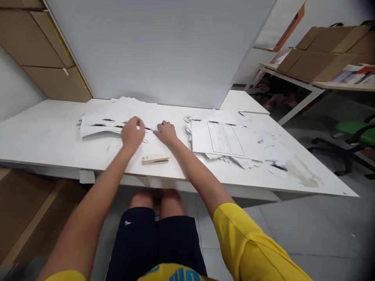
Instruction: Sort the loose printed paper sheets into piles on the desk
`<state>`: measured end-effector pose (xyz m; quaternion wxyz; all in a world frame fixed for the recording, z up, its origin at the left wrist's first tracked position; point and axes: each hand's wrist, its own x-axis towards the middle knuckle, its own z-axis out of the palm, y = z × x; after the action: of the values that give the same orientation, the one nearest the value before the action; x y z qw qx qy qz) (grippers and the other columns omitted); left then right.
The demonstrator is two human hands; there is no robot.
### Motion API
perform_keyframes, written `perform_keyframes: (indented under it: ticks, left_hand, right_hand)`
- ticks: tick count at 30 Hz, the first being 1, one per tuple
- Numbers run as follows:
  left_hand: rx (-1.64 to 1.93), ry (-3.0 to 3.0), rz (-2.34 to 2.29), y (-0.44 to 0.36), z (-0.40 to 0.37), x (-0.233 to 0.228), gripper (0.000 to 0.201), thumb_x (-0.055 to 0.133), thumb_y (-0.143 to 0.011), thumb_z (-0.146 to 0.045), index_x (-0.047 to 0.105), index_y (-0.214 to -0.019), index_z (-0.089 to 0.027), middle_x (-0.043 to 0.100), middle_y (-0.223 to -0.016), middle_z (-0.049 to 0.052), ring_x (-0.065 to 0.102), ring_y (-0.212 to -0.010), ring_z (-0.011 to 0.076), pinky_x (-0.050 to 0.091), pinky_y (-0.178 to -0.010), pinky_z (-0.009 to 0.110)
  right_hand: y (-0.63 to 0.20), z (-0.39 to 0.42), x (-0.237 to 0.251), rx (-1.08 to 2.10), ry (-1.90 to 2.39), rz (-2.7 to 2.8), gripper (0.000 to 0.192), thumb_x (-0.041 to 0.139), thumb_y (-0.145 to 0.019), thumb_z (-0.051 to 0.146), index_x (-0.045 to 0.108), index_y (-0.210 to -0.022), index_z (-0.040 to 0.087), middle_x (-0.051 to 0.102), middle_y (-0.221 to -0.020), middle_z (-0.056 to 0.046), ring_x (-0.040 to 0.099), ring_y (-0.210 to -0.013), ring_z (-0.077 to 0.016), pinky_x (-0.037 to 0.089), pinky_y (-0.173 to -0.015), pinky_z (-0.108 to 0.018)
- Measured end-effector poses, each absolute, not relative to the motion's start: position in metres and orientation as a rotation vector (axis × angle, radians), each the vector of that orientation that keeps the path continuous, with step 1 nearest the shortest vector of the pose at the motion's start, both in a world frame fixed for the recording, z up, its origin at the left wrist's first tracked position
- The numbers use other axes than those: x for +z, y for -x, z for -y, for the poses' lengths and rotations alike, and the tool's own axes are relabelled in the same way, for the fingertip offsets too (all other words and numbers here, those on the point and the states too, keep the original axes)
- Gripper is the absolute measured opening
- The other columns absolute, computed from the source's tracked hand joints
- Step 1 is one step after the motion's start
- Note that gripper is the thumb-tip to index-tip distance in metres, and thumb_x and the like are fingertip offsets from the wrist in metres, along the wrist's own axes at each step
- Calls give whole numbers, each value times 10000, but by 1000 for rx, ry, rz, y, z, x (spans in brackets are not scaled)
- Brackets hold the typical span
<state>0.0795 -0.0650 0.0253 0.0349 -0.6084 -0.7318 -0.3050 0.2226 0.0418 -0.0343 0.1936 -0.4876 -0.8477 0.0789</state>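
Papers (109,116) back from table edge (158,177)

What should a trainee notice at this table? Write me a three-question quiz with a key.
1. True or false: the stapler lies on the table, held by neither hand.
2. Fill in: the page with framed text lies to the ____ of the right hand.
3. Multiple choice: which hand is nearer the left-hand paper pile? A) the right; B) the left; C) both equally.

Key: 1. True. 2. Right. 3. B, the left hand.
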Motion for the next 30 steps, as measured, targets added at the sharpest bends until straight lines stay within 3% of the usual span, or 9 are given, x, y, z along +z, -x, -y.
perform_keyframes:
  ticks: [2, 4, 6, 9, 14, 17, 19, 24, 30]
  left_hand:
    - [-793, 1894, 2154, -37, 50, 14, 495, 390, -924, -357, 535, -1351, -154, 527, -1436, 154, 396, -1401, 323, 231, -1197, 465]
    - [-699, 1897, 2143, -2, 40, -1, 682, 448, -899, -432, 374, -1492, -105, 353, -1579, 188, 242, -1489, 374, 40, -1231, 549]
    - [-688, 1757, 2212, 20, 33, -15, 834, 474, -875, -550, 281, -1540, -85, 235, -1626, 225, 159, -1510, 419, -4, -1210, 600]
    - [-617, 1658, 2272, 29, 30, -27, 879, 495, -844, -620, 332, -1520, -81, 331, -1566, 264, 269, -1455, 443, 67, -1196, 608]
    - [-623, 1741, 2115, 23, 33, -27, 618, 476, -888, -509, 584, -1332, -94, 597, -1248, 234, 485, -1253, 410, 248, -1137, 548]
    - [-653, 1808, 2045, 22, 34, -28, 514, 444, -916, -443, 662, -1228, -99, 622, -1152, 214, 515, -1204, 382, 297, -1113, 525]
    - [-664, 1862, 1999, 23, 32, -31, 489, 436, -923, -406, 650, -1258, -121, 614, -1208, 201, 504, -1240, 361, 293, -1130, 508]
    - [-687, 1719, 2140, 30, 27, -40, 753, 524, -881, -531, 455, -1463, -58, 419, -1518, 230, 318, -1437, 394, 183, -1206, 523]
    - [-602, 1824, 2045, 26, 31, -37, 497, 466, -929, -440, 640, -1256, -108, 621, -1237, 212, 530, -1182, 375, 402, -1025, 507]
  right_hand:
    - [-221, -43, -35, 232, 1371, 2359, 457, 485, -952, 480, 626, -1198, 121, 554, -1336, -197, 485, -1222, -344, 358, -1058, -472]
    - [-219, -45, -37, 258, 1380, 2334, 513, 492, -947, 501, 588, -1262, 108, 502, -1425, -207, 460, -1283, -347, 345, -1089, -467]
    - [-217, -47, -39, 306, 1384, 2339, 590, 481, -948, 525, 525, -1344, 90, 424, -1525, -211, 394, -1385, -347, 293, -1149, -471]
    - [-216, -50, -42, 377, 1372, 2387, 710, 457, -946, 574, 409, -1456, 82, 326, -1610, -200, 275, -1498, -323, 189, -1218, -490]
    - [-218, -50, -44, 357, 1355, 2425, 808, 511, -902, 623, 354, -1511, 115, 340, -1608, -190, 295, -1501, -320, 191, -1227, -497]
    - [-220, -49, -45, 322, 1351, 2422, 783, 515, -912, 596, 374, -1498, 96, 380, -1583, -197, 329, -1480, -324, 215, -1221, -488]
    - [-221, -47, -45, 306, 1353, 2407, 762, 520, -914, 577, 384, -1491, 98, 411, -1562, -192, 369, -1450, -326, 245, -1209, -472]
    - [-222, -42, -44, 283, 1357, 2358, 695, 564, -897, 527, 454, -1443, 111, 501, -1457, -191, 487, -1322, -340, 362, -1131, -435]
    - [-222, -40, -45, 267, 1303, 2357, 684, 585, -897, 501, 470, -1439, 101, 457, -1500, -196, 469, -1353, -348, 364, -1141, -431]
